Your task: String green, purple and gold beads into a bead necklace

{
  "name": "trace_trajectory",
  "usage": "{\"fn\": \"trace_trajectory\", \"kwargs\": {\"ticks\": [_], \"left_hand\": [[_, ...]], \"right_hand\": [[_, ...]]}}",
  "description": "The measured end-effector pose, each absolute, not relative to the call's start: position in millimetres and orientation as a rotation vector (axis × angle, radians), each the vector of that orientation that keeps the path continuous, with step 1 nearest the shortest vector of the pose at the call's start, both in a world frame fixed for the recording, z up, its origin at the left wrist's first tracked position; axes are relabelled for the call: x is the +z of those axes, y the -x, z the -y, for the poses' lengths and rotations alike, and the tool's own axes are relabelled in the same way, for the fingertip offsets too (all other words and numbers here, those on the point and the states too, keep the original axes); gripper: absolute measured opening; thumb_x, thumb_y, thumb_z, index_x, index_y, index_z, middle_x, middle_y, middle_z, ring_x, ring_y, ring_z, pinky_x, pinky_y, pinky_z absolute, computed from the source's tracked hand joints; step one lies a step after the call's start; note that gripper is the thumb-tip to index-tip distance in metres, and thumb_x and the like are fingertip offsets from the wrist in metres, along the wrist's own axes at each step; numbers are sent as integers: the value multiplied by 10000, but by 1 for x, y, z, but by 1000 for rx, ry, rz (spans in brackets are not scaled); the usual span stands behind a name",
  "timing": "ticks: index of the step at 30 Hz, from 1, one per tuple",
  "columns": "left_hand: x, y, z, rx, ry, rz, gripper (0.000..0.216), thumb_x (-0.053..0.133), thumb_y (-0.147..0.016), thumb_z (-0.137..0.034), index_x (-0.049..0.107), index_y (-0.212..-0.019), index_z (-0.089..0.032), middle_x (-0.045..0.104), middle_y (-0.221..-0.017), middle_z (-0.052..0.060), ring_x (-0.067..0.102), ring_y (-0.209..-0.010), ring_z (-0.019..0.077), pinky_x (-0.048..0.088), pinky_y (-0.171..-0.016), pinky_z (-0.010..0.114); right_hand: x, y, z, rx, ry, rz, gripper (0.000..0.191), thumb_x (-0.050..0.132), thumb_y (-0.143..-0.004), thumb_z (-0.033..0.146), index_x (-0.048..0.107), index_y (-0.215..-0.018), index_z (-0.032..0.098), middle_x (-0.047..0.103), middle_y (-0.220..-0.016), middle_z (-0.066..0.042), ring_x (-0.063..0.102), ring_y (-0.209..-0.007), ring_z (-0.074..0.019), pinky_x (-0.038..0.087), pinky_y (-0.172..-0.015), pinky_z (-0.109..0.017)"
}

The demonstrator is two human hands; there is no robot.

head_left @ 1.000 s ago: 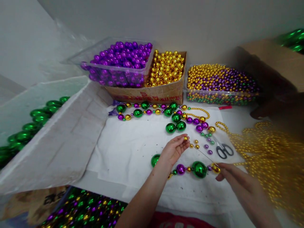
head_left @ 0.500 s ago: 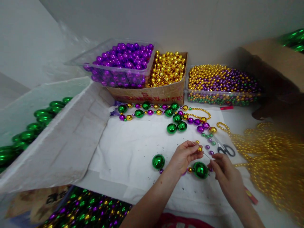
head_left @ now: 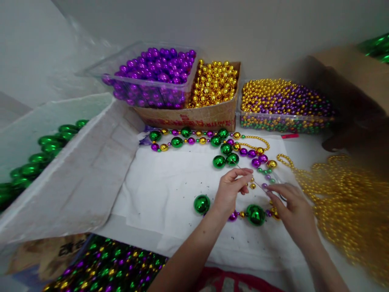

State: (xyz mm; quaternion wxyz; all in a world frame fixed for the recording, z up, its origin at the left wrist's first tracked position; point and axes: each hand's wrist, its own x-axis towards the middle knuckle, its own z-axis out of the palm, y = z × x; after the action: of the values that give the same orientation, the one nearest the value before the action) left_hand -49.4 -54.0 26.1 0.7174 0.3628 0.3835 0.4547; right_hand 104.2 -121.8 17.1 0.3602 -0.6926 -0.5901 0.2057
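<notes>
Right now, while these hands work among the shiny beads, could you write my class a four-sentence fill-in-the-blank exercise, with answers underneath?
1. The clear plastic tub at the back left is heaped with round shiny ____ beads.
2. The brown cardboard box shows round shiny ____ balls.
3. The creased fabric cloth beneath the large round green bead is ____.
4. A thin straight wire runs from the right hand toward the fingers of the ____ hand.

Missing words: purple; gold; white; left.

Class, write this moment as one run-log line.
left hand: fingers on needle; right hand: pinching needle; bead string: on cloth
</notes>
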Motion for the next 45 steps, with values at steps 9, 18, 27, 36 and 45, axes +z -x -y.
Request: {"fn": "trace_trajectory", "kwargs": {"ticks": [9,18,27,36,45], "left_hand": [[31,65,32,1103,-644,-813,173,726,-683,-244,600,-743,-142,653,-836,-4,474,-511,19,335,-480,158],[32,56,29,1032,-635,-748,190,741,-679,-257,614,-757,-138,632,-775,-15,484,-519,23,341,-478,152],[39,46,28,957,-737,-638,165,700,-727,-258,623,-829,-154,649,-863,7,530,-576,45,396,-544,179],[2,44,65,532,-1508,-848,334,667,-774,-353,630,-1059,-182,637,-1084,73,572,-976,200,438,-843,317],[-7,60,101,223,-2065,-782,481,692,-764,-332,529,-1196,-196,564,-1199,81,498,-1120,243,391,-951,350]], "right_hand": [[30,-104,120,1255,1588,979,312,607,-816,439,641,-964,167,525,-520,38,382,-416,-90,275,-401,-217],[37,-115,119,1319,1543,946,287,700,-731,437,646,-837,175,465,-447,52,396,-400,-78,255,-400,-195],[53,-133,122,1308,1468,799,191,721,-732,355,612,-740,198,470,-578,36,335,-459,-60,211,-375,-173],[111,-142,134,1179,1192,552,85,628,-771,184,657,-835,231,358,-475,59,206,-396,-58,168,-366,-196],[95,-145,138,1045,1127,471,122,681,-707,125,610,-749,215,545,-696,12,473,-547,-84,320,-394,-164]]}}
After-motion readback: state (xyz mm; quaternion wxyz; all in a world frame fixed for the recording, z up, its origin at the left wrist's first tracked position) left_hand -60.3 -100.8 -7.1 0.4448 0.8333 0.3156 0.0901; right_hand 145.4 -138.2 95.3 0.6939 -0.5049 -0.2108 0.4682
